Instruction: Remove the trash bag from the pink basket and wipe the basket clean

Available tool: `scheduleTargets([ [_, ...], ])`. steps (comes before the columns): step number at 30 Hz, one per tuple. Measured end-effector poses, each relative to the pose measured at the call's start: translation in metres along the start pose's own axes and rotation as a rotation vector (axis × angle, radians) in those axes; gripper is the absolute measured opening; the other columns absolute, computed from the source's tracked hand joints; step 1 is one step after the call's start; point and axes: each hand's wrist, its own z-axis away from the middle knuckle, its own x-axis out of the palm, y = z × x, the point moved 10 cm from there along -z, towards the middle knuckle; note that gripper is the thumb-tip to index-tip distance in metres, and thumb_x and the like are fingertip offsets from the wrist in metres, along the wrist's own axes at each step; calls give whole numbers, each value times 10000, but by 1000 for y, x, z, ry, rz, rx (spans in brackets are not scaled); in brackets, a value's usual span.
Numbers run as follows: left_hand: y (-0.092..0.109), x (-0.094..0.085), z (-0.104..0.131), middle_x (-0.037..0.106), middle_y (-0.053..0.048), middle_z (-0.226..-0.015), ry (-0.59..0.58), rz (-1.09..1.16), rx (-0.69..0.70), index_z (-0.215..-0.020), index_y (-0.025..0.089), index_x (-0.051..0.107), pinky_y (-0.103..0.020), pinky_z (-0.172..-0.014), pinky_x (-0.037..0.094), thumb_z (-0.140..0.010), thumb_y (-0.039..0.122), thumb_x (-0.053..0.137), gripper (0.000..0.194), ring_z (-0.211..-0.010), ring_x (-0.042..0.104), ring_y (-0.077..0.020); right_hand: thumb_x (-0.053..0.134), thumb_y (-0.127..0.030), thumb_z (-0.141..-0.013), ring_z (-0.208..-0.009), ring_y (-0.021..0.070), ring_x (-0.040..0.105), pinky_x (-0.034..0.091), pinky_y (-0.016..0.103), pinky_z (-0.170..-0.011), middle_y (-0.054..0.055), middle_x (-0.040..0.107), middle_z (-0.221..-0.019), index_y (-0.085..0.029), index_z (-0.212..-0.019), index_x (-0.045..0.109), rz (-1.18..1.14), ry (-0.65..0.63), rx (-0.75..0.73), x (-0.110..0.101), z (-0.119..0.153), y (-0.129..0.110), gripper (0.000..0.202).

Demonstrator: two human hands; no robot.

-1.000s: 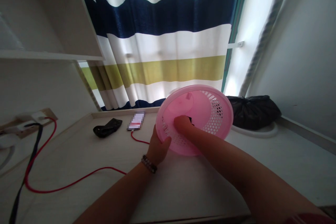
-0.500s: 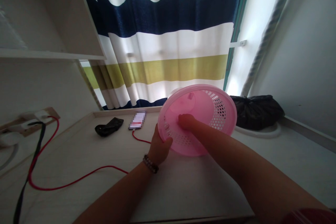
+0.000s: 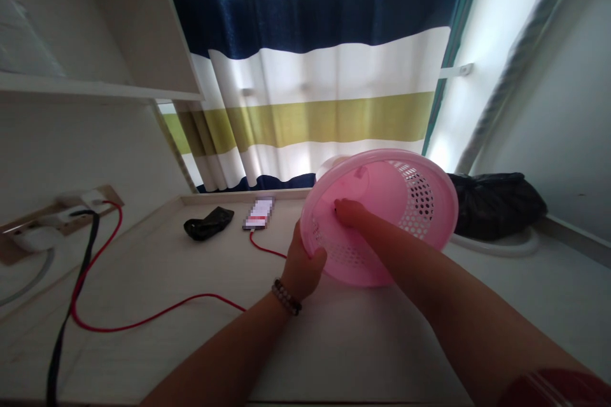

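A pink plastic basket with perforated sides is tilted so that its inside faces me. My left hand, with a beaded bracelet on the wrist, grips its lower left rim, thumb in front and fingers hidden behind. Inside the basket, my right hand is closed into a fist-like shape near the inner wall. Whether it pinches something cannot be made out. Behind the basket's upper left edge, part of a white rounded thing shows.
A phone on a red cable and a crumpled black pouch-like item lie on the white desk. To the right, a black plastic bag sits in a white round-rimmed container. Power sockets and a shelf are at left.
The whole view has shifted, so desk items and basket appear further right. The left hand keeps its grip on the rim; the right hand stays inside the basket, its fingers slightly turned.
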Motion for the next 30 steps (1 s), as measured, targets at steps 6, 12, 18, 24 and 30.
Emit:
scheduleTargets([
  [6, 2, -2, 1, 531, -96, -1275, 29, -60, 23, -1337, 195, 375, -385, -1017, 438, -706, 63, 546, 667, -1159, 535, -225, 325, -315, -956, -1128, 249, 578, 438, 379, -947, 154, 594, -1259, -174, -1294, 518, -38, -106, 3, 2, 16, -12, 414],
  [12, 0, -3, 1, 543, -96, -1256, 40, -55, 38, -1320, 194, 389, -400, -1014, 434, -689, 73, 563, 666, -1145, 542, -226, 518, -354, -840, -1055, 274, 602, 465, 365, -869, 178, 598, -1191, -144, -1274, 474, 91, -165, -203, 7, 47, -39, 485],
  [18, -2, -2, -1, 565, -84, -1218, 23, -12, 19, -1292, 200, 425, -406, -987, 448, -673, 71, 576, 650, -1102, 559, -220, 447, -254, -856, -997, 234, 586, 442, 332, -825, 155, 575, -1131, -169, -1174, 500, 153, -99, -250, -3, 76, -42, 334],
  [24, -6, 0, -2, 566, -90, -1223, 3, 30, -7, -1311, 201, 421, -425, -996, 439, -661, 68, 588, 684, -1116, 558, -233, 303, -231, -938, -1086, 243, 518, 383, 388, -922, 191, 554, -1189, -130, -1214, 493, 215, -31, -133, 7, 47, -22, 350],
  [30, -14, 1, -3, 548, -86, -1255, -1, 25, -40, -1323, 211, 407, -413, -1014, 429, -679, 69, 598, 687, -1148, 539, -228, 277, -227, -955, -1097, 236, 533, 373, 403, -949, 221, 568, -1195, -76, -1209, 519, 234, -60, -58, 27, 6, -3, 382],
])
